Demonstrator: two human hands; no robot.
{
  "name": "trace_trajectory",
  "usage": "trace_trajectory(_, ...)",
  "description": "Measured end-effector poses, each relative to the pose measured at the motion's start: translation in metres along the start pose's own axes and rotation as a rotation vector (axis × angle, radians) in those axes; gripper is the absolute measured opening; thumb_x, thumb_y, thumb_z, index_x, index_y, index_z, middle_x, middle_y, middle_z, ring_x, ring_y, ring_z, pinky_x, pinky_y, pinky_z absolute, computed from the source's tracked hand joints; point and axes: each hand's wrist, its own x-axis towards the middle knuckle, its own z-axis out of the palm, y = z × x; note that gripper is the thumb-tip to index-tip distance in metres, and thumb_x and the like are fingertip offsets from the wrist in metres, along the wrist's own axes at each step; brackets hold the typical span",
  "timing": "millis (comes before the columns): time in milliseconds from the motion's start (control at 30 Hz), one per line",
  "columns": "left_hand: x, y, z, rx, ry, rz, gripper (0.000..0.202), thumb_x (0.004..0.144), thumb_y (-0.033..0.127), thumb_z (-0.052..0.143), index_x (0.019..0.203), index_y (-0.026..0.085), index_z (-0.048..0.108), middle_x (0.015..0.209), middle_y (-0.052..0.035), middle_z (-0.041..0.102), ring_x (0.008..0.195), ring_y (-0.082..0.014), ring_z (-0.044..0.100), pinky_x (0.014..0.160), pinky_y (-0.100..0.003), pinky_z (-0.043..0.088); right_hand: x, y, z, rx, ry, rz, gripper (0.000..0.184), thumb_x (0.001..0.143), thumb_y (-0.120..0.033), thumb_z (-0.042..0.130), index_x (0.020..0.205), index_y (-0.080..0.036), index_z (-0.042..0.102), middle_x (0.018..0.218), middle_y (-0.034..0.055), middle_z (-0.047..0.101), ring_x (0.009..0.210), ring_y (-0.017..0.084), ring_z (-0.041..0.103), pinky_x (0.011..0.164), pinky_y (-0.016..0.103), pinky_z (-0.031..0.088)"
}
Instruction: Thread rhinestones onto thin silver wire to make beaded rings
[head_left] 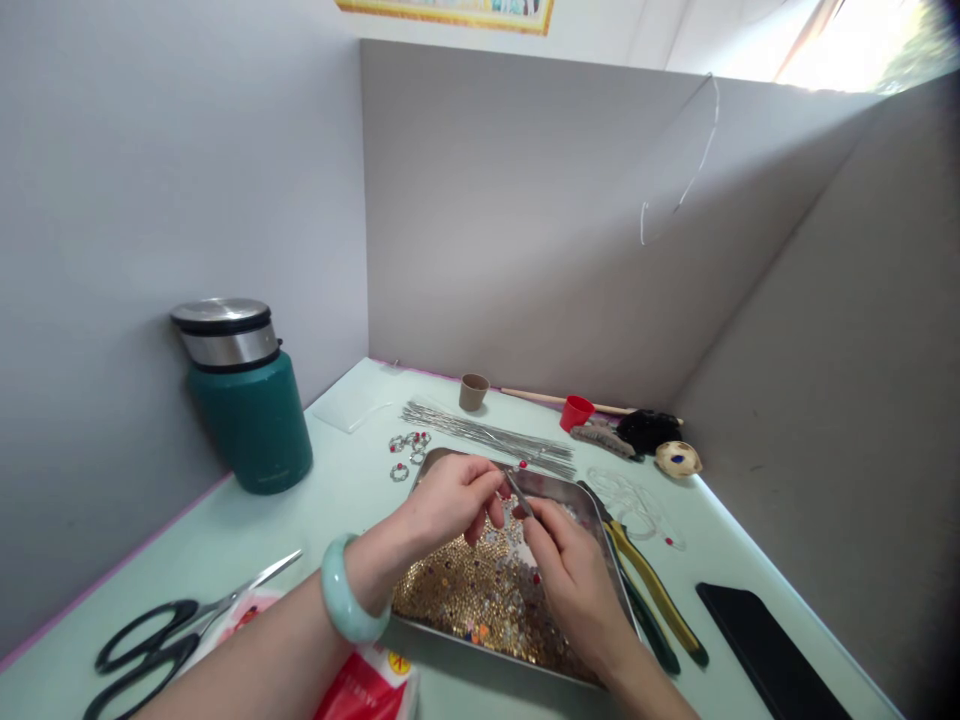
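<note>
Over the bead tray, my left hand is closed in a pinch, a jade-green bangle on its wrist. A red bead shows just beyond its fingertips, seemingly on a thin strand whose end is hidden by the fingers. My right hand is closed around slim metal tweezers, their tip meeting the left fingertips. Below both hands, the metal tray holds many gold beads, with clear, red and orange ones among them.
Behind the tray lie thin metal wires and several beaded rings. Pliers, clear cord and a black phone are right; scissors, a red packet and a green flask left. Cups stand by the partition.
</note>
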Motion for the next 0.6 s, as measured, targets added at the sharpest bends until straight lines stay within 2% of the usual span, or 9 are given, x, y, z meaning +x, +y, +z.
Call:
trace_trajectory(200,0.0016,-0.0005,0.0019,-0.047,-0.01,-0.009,0.024,0.086,0.033,0.042,0.077,0.015,0.055,0.062,-0.0011,0.061,0.036,-0.0061,0.046,0.036,-0.019,0.035,0.001,0.0001,0.0001,-0.029,0.011,0.018,0.024,0.09,-0.022,0.04,0.102,-0.019,0.061,0.088,0.002,0.062,0.078,0.016,0.055,0.07,0.024,0.039)
trace_trajectory(333,0.0018,0.0011,0.0035,-0.144,-0.03,-0.041,0.022,0.086,0.033,0.041,0.083,0.015,0.053,0.065,-0.0013,0.061,0.036,-0.0072,0.046,0.036,-0.021,0.037,0.003,0.0001,-0.0016,-0.003,0.023,0.064,0.025,0.091,-0.022,0.039,0.102,-0.019,0.061,0.079,0.0005,0.06,0.075,0.016,0.055,0.067,0.023,0.039)
trace_trajectory(600,0.0019,-0.002,0.001,-0.074,-0.014,-0.006,0.018,0.084,0.03,0.045,0.082,0.015,0.056,0.065,-0.0009,0.061,0.037,-0.0065,0.046,0.037,-0.019,0.035,0.0012,-0.0023,-0.0026,0.002,0.021,0.088,0.025,0.091,-0.025,0.04,0.103,-0.02,0.061,0.07,-0.0008,0.056,0.073,0.017,0.053,0.064,0.023,0.038)
